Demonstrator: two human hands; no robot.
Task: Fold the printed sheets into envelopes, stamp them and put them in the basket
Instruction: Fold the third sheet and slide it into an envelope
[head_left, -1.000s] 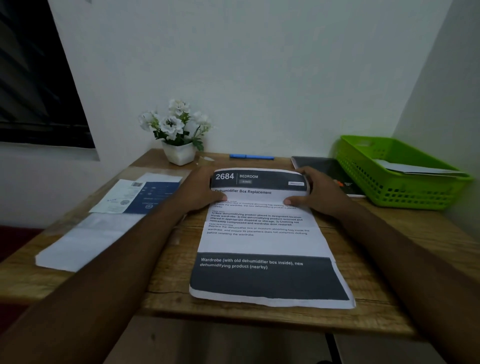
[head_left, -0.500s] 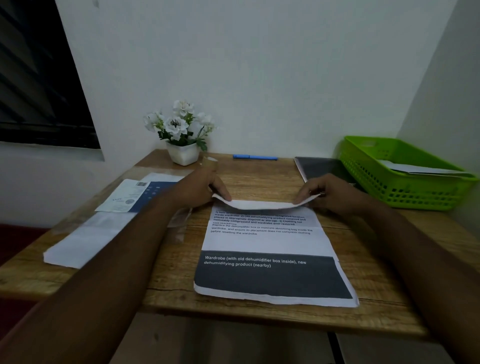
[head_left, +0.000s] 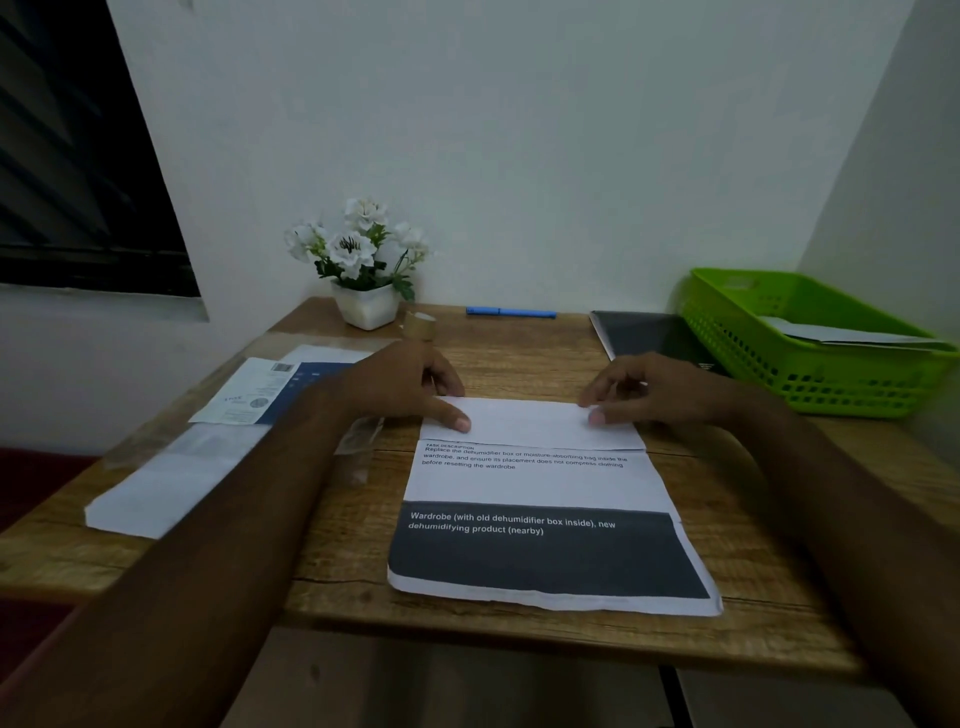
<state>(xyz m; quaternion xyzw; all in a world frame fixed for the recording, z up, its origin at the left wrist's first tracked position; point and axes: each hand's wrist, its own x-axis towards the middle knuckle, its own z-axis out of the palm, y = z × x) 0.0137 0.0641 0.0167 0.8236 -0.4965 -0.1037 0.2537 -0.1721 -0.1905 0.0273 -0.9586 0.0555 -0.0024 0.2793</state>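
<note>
Head camera view: one printed sheet (head_left: 535, 483) lies flat at the middle of the wooden bench (head_left: 519, 353), its far end folded down toward the person so that a blank white flap (head_left: 530, 423) covers the top of the text. A dark band with white lettering runs across the near end, close to the bench edge.

The left hand (head_left: 400, 384) grips the flap's left end, thumb flat on top and fingers curled at the crease. The right hand (head_left: 654, 389) pinches the flap's right end between thumb and forefinger.

At the far right corner stands one green plastic basket (head_left: 831, 384) with perforated walls. It holds one folded pale paper (head_left: 852, 332), lying across the bottom.

Just beside the basket, on its left, lies one dark flat book (head_left: 649, 335). One blue pen (head_left: 511, 312) rests along the far edge by the wall. One small roll of tape (head_left: 418, 325) stands next to one white pot (head_left: 366, 306), which holds a bunch of white flowers (head_left: 358, 244).

To the left of the sheet lie one blue-and-white leaflet (head_left: 270, 389) and, nearer the person, a plain white paper (head_left: 166, 483). Whether that is one sheet or several cannot be told.
</note>
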